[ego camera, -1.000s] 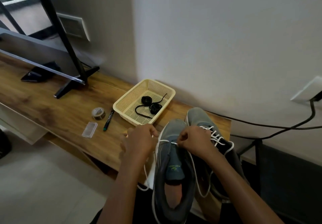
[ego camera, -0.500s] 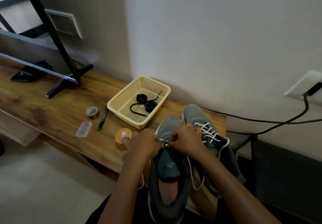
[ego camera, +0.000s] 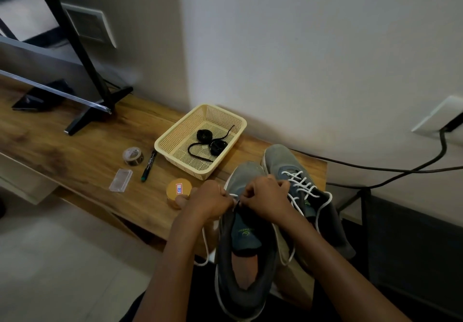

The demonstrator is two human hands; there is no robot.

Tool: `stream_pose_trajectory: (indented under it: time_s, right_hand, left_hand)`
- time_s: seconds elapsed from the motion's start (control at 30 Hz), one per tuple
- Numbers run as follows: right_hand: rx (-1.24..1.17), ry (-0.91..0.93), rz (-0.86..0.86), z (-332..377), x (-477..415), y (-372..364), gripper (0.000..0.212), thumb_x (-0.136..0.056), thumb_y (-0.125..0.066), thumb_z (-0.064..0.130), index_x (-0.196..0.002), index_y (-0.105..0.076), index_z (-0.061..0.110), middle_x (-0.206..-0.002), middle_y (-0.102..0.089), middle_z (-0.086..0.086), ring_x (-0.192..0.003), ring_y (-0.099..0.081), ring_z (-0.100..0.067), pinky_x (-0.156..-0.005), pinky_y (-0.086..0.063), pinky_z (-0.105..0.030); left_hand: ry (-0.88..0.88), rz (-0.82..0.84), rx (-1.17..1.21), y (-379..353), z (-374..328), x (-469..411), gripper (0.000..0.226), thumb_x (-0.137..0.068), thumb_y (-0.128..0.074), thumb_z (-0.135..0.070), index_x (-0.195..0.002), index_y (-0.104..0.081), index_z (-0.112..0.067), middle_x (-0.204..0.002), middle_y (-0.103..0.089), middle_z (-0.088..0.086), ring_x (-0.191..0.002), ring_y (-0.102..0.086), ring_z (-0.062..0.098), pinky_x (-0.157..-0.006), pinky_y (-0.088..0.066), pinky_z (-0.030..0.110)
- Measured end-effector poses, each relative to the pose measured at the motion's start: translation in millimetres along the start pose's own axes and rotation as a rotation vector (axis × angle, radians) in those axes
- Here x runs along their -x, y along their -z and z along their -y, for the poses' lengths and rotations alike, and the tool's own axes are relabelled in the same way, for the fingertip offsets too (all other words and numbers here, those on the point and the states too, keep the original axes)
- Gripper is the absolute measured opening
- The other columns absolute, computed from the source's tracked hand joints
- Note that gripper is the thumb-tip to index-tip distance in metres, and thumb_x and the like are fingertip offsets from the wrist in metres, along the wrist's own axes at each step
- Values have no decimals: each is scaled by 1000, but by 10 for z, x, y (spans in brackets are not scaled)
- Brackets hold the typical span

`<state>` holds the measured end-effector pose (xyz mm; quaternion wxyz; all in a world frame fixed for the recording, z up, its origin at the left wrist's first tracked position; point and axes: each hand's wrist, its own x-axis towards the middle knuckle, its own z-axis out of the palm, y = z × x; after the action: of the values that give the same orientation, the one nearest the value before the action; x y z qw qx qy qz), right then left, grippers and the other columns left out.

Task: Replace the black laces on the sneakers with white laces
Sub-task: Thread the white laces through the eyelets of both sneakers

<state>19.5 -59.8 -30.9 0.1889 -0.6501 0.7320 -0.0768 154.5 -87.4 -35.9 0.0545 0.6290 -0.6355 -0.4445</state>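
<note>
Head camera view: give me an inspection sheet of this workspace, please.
Surface: wooden table, bare grain showing.
Job's things: far sneaker laced white; near sneaker partly laced, white lace hanging down; black laces coiled in cream basket.
Clutter: tape roll, marker, clear packet, yellow roll.
Hands: left hand and right hand both pinch the white lace over the near sneaker.
Cables: black cable runs from wall socket along the wall.
Surroundings: black stand on the table, tiled floor.
</note>
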Motion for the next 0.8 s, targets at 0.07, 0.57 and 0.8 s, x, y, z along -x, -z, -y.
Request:
stream_pose_trajectory:
  time_s: [0.07, 0.57, 0.8]
  right_hand:
    - [-31, -20, -3, -13, 3, -16, 20, -87, -59, 24, -78, -74, 13, -88, -68, 0, -114, -42, -20, -89, -20, -37]
    - [12, 78, -137, 49, 73, -112, 10, -83, -64, 27, -81, -73, 21, -127, -50, 14, -134, -21, -20, -111, 6, -51]
    - [-216, -30, -83, 17, 82, -149, 11, -83, -67, 27, -80, -74, 19, -131, -50, 22, -139, -12, -13, -110, 13, -47]
  left_hand:
    - [-7, -1, 44, -10, 30, -25, 48, -77, -71, -32, -35, -53, -17, -61, -48, 17, -107, -51, 52, -74, -29, 41]
    - [9, -252, -277, -50, -31, 87, 12, -89, -62, -40, -90, -70, -32, -128, -45, -6, -129, -28, 25, -106, -16, 48]
    - [-3, -187, -181, -71, 21, 54, 12, -89, -62, -35, -95, -71, -29, -134, -40, -7, -134, -22, 24, -108, -11, 50]
